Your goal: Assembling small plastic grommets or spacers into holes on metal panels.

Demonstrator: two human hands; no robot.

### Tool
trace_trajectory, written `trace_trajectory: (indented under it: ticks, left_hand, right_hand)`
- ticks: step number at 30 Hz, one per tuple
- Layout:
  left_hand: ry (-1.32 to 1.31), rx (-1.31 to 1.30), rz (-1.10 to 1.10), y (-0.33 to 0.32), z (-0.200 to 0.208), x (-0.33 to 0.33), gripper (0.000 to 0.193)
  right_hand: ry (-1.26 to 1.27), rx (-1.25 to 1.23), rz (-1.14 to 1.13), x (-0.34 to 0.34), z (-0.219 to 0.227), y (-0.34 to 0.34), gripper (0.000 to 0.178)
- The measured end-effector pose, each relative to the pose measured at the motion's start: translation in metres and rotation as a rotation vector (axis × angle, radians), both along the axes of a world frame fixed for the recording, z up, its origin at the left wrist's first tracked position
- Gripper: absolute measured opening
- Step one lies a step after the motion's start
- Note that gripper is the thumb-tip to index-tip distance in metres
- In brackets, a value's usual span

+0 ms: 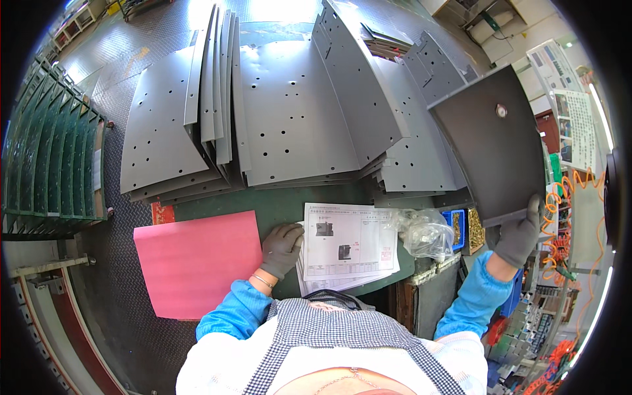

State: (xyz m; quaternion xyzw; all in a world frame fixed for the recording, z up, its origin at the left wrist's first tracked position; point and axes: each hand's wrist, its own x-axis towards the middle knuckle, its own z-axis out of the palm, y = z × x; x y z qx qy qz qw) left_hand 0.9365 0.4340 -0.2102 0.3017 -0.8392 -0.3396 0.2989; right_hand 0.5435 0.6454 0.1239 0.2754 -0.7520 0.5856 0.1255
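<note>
My right hand (519,238), in a dark grey glove, grips the lower edge of a dark grey metal panel (484,145). The panel is tilted upright at the right, with a small round fitting in its upper part. My left hand (282,250), also gloved, lies on the green table at the left edge of a stack of printed sheets (352,240). Its fingers are slightly bent and touch the paper's edge, with nothing visible in them. A pink sheet (201,263) lies left of that hand.
Bent grey metal panels with holes (289,112) stand in stacks along the table's far side. A clear plastic bag (424,234), a blue bin (454,227) and small brass-coloured parts (474,230) sit at the right. Orange coiled hoses (550,230) hang beyond; a green rack (52,151) stands left.
</note>
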Motion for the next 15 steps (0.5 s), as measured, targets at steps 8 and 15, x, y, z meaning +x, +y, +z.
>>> trace_trajectory:
  ticks: [8,15]
  left_hand:
    - [0.033,0.032,-0.015,0.001,0.003,0.001,0.018]
    - [0.051,0.049,-0.019,0.001,-0.002,0.001,0.018]
  right_hand:
    - [-0.252,-0.277,0.011,0.035,0.004,0.024,0.040]
    - [-0.307,-0.300,-0.059,0.056,0.002,0.037,0.046]
